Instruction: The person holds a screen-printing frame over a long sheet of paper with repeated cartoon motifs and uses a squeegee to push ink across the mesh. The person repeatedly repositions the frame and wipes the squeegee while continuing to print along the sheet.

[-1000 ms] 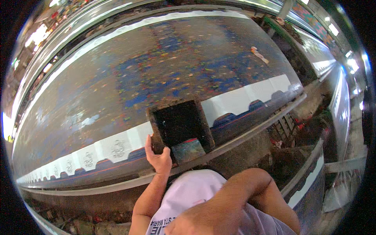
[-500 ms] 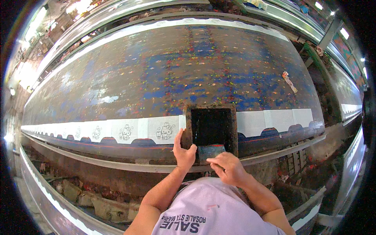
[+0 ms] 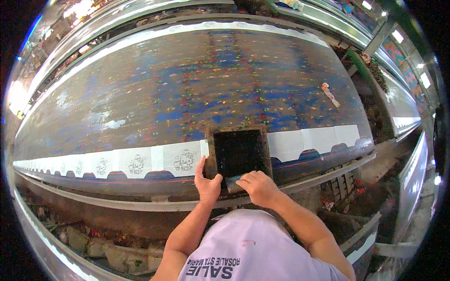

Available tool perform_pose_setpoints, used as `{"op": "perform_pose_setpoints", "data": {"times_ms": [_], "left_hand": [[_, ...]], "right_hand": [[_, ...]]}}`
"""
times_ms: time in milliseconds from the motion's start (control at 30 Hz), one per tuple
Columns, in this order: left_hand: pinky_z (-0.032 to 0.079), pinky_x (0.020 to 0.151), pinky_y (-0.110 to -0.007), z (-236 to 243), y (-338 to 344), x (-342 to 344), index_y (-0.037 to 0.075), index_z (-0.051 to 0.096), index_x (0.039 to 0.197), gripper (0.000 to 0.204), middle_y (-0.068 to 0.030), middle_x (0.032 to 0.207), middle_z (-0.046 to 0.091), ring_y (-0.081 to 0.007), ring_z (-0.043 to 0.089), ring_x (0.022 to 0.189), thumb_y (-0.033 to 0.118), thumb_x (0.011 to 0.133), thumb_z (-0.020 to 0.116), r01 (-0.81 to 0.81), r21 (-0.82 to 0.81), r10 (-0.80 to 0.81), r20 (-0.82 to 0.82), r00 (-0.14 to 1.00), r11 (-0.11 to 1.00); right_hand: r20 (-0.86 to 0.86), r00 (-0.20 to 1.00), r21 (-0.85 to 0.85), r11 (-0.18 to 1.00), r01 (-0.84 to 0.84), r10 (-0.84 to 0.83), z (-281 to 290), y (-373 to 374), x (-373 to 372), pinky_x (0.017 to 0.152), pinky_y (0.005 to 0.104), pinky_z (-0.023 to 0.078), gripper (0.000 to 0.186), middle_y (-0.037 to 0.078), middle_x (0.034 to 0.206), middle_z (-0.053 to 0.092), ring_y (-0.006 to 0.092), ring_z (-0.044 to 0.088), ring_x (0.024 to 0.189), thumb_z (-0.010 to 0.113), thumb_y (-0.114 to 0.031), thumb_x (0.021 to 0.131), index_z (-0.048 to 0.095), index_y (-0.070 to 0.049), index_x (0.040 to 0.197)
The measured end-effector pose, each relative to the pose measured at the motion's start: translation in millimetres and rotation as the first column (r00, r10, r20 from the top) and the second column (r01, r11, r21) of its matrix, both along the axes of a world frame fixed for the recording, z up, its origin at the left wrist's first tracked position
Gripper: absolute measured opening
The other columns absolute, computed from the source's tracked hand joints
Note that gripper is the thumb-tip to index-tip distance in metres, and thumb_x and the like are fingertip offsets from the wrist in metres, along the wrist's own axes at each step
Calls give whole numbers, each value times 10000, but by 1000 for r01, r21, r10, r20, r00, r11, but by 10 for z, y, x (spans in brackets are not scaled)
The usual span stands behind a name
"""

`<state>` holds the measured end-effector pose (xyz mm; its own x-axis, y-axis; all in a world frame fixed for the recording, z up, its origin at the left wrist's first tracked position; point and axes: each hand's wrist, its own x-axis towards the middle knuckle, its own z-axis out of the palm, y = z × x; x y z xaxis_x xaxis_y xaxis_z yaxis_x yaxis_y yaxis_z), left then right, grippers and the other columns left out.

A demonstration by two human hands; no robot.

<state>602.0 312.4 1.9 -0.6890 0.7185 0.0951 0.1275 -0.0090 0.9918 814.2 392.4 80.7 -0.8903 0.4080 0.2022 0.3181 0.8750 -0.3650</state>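
My left hand [image 3: 207, 186] grips the left side of a dark, stained screen frame [image 3: 210, 147] lying on the near edge of the long table. My right hand [image 3: 259, 189] pinches a grey-blue flat squeegee blade [image 3: 231, 184] at the frame's bottom end, with its fingertips partly over the blade. The frame's inner mesh is black. It rests across a row of overlapping white fabric pieces [image 3: 286, 145] with scalloped lower edges; those to the left carry black cartoon outlines [image 3: 185, 160].
The paint-spattered table [image 3: 117, 103] has another white strip along its far edge. A pale scrap [image 3: 330, 95] lies at right. A metal rail [image 3: 103, 199] runs along the near edge. Other long tables [image 3: 410, 182] stand around, with a post [image 3: 379, 37] at upper right.
My right hand has risen from near my body onto the squeegee at the frame's bottom. My left hand stays on the frame. The camera view has shifted and levelled.
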Motion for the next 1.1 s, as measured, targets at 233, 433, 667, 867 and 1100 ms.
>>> {"op": "perform_pose_setpoints", "data": {"times_ms": [233,433,667,867,1100], "left_hand": [[481,1212,-389,-45,-4,-16,-30,519,1620,791,-161,1520,645,-247,631,1384,-45,864,749,22,42,-25,73,997,999],[502,1184,-388,16,-23,-157,-37,573,1570,616,-170,1466,692,-243,664,1337,-6,981,752,75,-18,-72,157,985,997],[514,1177,-393,38,15,-298,-42,577,1555,606,-172,1482,687,-237,674,1329,-16,976,753,149,-59,-140,143,980,987],[481,1224,-396,37,34,-253,-13,597,1558,630,-151,1495,685,-245,654,1362,-54,954,771,123,-54,-108,216,970,991],[492,1202,-409,44,26,-271,-18,597,1556,605,-162,1493,684,-260,665,1344,-21,970,749,132,-67,-124,120,985,989]], "right_hand": [[211,972,-268,962,-44,103,268,799,-259,965,516,577,257,155,1101,757,397,723,1082,723,-49,938,804,-79,1180],[95,994,-134,989,66,-53,157,1351,-605,1009,526,572,309,173,1145,766,418,716,1139,708,-4,937,797,-42,1231],[14,988,-108,982,152,-152,22,1412,-639,1062,522,548,348,174,1167,763,415,700,1149,648,15,933,794,-37,1245],[66,988,-63,987,146,-142,-7,909,-459,1035,500,528,382,136,1198,755,379,672,1141,629,46,890,794,-44,1223],[40,987,-30,987,155,-154,-30,180,-236,1010,487,527,366,109,1205,742,344,672,1138,659,-1,883,789,-49,1222]]}}
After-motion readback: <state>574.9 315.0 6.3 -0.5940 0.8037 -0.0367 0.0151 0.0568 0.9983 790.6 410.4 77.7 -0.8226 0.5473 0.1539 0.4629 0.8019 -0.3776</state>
